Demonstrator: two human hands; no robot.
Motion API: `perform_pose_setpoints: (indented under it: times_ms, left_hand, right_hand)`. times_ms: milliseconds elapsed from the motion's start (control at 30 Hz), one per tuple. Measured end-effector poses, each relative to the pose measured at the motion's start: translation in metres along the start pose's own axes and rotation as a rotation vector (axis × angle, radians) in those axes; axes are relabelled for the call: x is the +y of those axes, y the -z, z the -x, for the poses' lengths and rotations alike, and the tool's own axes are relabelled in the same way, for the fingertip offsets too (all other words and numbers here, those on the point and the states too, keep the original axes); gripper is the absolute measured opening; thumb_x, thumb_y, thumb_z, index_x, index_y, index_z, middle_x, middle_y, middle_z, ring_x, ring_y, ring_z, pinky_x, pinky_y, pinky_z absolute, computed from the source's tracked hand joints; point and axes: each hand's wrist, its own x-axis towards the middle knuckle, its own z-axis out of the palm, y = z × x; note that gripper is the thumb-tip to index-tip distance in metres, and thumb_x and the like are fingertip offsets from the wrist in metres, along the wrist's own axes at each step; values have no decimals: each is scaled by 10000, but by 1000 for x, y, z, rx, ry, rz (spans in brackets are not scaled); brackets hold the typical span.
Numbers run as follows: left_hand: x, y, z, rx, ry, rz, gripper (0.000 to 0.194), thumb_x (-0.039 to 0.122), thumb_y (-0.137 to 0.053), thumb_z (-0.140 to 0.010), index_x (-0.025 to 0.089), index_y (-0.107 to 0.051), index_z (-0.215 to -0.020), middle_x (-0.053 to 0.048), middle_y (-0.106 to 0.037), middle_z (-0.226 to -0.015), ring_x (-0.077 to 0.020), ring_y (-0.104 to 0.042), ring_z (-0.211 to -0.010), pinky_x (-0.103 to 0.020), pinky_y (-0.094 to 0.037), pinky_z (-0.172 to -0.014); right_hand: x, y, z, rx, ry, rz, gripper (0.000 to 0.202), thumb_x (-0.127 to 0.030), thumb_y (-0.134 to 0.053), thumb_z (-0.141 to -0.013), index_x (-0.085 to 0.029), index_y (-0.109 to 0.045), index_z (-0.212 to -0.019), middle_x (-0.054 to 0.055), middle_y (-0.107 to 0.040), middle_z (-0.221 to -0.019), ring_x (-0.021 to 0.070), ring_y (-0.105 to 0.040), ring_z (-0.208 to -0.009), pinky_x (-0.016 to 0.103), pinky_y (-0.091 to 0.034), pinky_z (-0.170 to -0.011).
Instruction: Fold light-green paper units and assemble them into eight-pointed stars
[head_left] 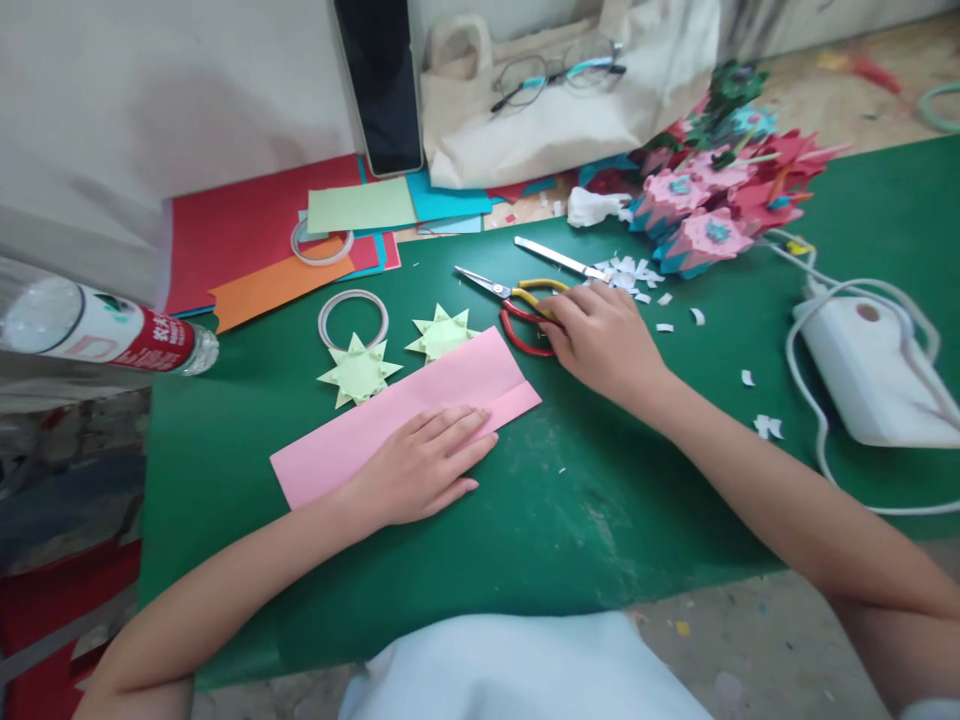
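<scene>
My left hand [427, 465] lies flat on a folded strip of pink paper [337, 450], pressing it to the table, fingers outstretched. To the right, my right hand [604, 335] has its fingers curled over the handles of scissors [517, 296] with yellow and red grips; part of the handles is hidden under it. Just beyond its fingertips is a slim silver blade-like tool [559, 257], its near end partly covered. Two pale green paper stars, one in front [360, 372] and one behind [441, 334], sit along the pink paper's far edge.
A tape roll [352, 318] and coloured paper sheets [255, 220] lie far left, near a water bottle [112, 325]. A phone [381, 85] leans upright by a cloth bag [525, 140]. Paper flowers [712, 210], white scraps [630, 275] and a corded white device [870, 370] occupy the right.
</scene>
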Motion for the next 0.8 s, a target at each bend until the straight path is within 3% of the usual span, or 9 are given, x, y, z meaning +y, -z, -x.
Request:
perform_pose_setpoints:
  times_ms: [133,233,367,533,633,700,733,800]
  left_hand:
    - [2,8,-6,-18,29,30,376,248,-395,-982,152,-484,-1334,-139,-479,-1466,-266,-496,-1299,-403,-444,-1035]
    - [5,8,-10,2,70,18,389,139,-380,-958,154,-465,-1337,-152,-493,-1438,-265,-534,-1244,-401,-472,-1001]
    - [10,7,-16,50,161,17,454,30,-362,-908,166,-455,-1331,-157,-524,-1371,-261,-560,-1187,-398,-499,-953]
    - [16,14,-24,37,276,84,423,58,-403,-919,186,-430,-1322,-104,-583,-1160,-202,-608,-965,-307,-533,-762]
    - [16,17,-27,-10,301,82,429,104,-425,-942,211,-377,-1355,-73,-588,-1104,-169,-613,-817,-270,-503,-628]
    - [17,16,-26,-21,314,78,413,140,-439,-956,201,-366,-1358,-55,-610,-1041,-173,-622,-782,-277,-497,-604]
    - [17,15,-25,-13,317,78,403,152,-443,-961,187,-368,-1355,-49,-623,-1004,-180,-630,-786,-286,-502,-613]
    - [18,11,-23,33,321,86,352,161,-436,-970,152,-404,-1321,-52,-648,-963,-191,-645,-829,-304,-519,-664]
  right_hand:
    - [24,7,-31,-44,-118,66,371,-294,-359,-983,-82,-632,-1117,151,-687,-999,273,-595,-981,370,-375,-769]
    - [42,9,-51,-211,-87,152,311,-169,-464,-902,-51,-627,-1138,214,-665,-1055,354,-579,-1042,422,-379,-768]
    - [54,4,-65,-279,-67,112,288,-128,-460,-911,-95,-607,-1157,196,-667,-1047,273,-602,-917,386,-405,-697]
    - [55,4,-64,-256,-108,41,337,-114,-285,-1010,102,-528,-1096,259,-566,-1173,248,-600,-1047,314,-357,-746]
    - [54,13,-54,-135,-177,-225,363,-210,-311,-1015,64,-515,-1137,197,-549,-1215,174,-560,-1048,293,-334,-762]
    - [52,20,-42,-78,-212,-589,299,-231,-409,-981,-18,-536,-1148,66,-611,-1063,71,-532,-883,271,-334,-733]
    - [51,22,-33,-124,-245,-844,275,-231,-432,-972,-48,-545,-1143,7,-612,-942,28,-494,-762,263,-333,-698]
    - [48,26,-15,-247,-223,-1041,279,-273,-398,-989,-93,-564,-1124,-58,-538,-749,-1,-401,-587,243,-327,-609]
